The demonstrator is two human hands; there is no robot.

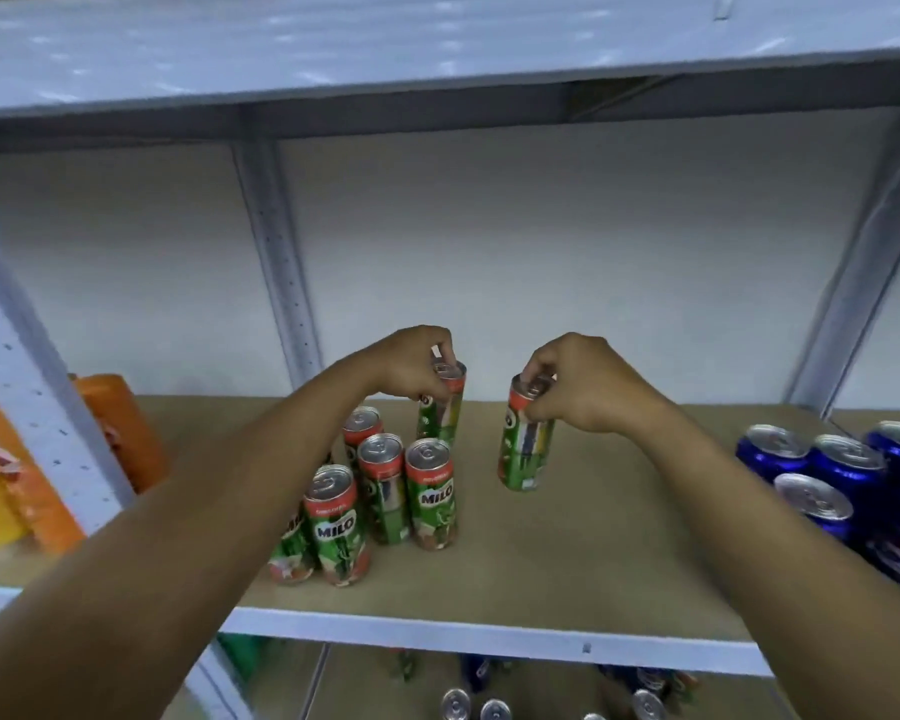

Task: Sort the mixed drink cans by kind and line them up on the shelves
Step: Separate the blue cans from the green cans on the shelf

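Far left, orange packs (120, 428) are sitting past the shelf upright (37, 402), then the Milo cluster (385, 491) is standing upright at left-centre of the shelf (489, 634), touching can to can. Left hand (411, 368) is pinching the rim of a Milo can (441, 407) at the cluster's back edge, while the right hand (583, 387) is pinching the top of a second Milo can (525, 439), tilted and apparently lifted, well apart to the right. Judging the next move: the tilted can's long axis is leaning top-left, the cluster is lying left of it with bare shelf between, and the blue Pepsi cans (842, 475) are bounding the right.
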